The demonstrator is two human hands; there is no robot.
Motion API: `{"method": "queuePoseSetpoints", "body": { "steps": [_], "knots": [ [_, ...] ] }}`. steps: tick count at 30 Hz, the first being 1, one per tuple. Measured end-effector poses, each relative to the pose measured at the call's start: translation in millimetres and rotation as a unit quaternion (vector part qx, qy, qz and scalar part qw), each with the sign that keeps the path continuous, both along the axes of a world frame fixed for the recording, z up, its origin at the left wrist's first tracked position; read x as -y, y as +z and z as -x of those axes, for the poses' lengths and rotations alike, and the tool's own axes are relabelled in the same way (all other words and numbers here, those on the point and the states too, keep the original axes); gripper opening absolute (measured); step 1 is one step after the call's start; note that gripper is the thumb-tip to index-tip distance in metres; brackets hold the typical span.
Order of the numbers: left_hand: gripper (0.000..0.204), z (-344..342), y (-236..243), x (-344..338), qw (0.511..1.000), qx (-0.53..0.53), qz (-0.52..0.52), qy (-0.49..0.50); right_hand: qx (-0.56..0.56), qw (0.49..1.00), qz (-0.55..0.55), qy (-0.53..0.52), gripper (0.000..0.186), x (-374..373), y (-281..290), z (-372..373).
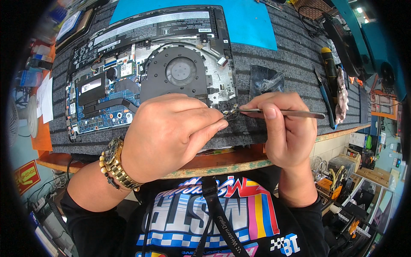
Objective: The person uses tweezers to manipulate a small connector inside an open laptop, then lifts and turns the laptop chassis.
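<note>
- The opened laptop (150, 64) lies bottom-up on the grey ribbed mat (282, 64), its round black fan (180, 70) exposed in the middle and the blue circuit board (98, 103) to the left.
- Left hand (167, 135) sits curled at the laptop's near right corner, thumb and forefinger pinched narrow right at a small metal part (231, 112) by the hinge.
- Right hand (284, 128) grips metal tweezers (282, 113) like a pen, fingers closed round the shaft, tip meeting that same small part, handle end pointing off to the right.
- Both sets of fingertips are nearly touching over the corner.
- A gold watch (114, 165) and bead bracelet ride the left wrist.
- A small black bag (265, 79) rests on the mat just beyond the right hand.
- Far right, a yellow-and-black screwdriver (329, 68) and blue-handled pliers (326, 100) lie on the mat.
- A blue sheet (248, 21) lies at the far edge.
</note>
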State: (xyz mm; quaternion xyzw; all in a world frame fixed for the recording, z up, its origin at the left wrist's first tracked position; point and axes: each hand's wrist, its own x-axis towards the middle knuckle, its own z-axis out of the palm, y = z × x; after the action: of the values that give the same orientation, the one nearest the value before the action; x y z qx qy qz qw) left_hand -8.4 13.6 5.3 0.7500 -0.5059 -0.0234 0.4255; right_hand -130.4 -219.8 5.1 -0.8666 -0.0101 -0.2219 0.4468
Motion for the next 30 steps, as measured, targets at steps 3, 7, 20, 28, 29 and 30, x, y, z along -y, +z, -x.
{"method": "queuePoseSetpoints", "body": {
  "steps": [3,7,20,28,29,30],
  "knots": [
    [0.013,0.0,0.1,-0.3,1.000,-0.001,-0.002,0.000,0.013,1.000,-0.021,-0.010,0.012,-3.1,-7.8,4.3],
    [0.013,0.1,0.4,-0.7,1.000,-0.002,-0.004,-0.002,0.036,0.999,-0.018,-0.006,0.008,-4.5,-14.2,11.5],
    [0.011,-0.1,0.7,-0.9,1.000,-0.003,-0.003,-0.006,0.093,0.995,-0.043,0.012,0.003,-4.9,-27.6,14.8],
    [0.012,0.2,-0.1,-0.2,1.000,-0.006,0.007,-0.001,0.111,0.993,-0.044,0.009,0.003,-5.8,-29.6,13.4],
    [0.012,0.3,0.0,-0.3,1.000,-0.004,0.004,-0.001,0.111,0.993,-0.041,0.011,0.003,-5.7,-29.4,13.7],
    [0.012,0.3,0.0,-0.4,1.000,-0.003,0.002,-0.001,0.110,0.993,-0.039,0.012,0.003,-5.5,-29.3,13.9]
  ]
}}
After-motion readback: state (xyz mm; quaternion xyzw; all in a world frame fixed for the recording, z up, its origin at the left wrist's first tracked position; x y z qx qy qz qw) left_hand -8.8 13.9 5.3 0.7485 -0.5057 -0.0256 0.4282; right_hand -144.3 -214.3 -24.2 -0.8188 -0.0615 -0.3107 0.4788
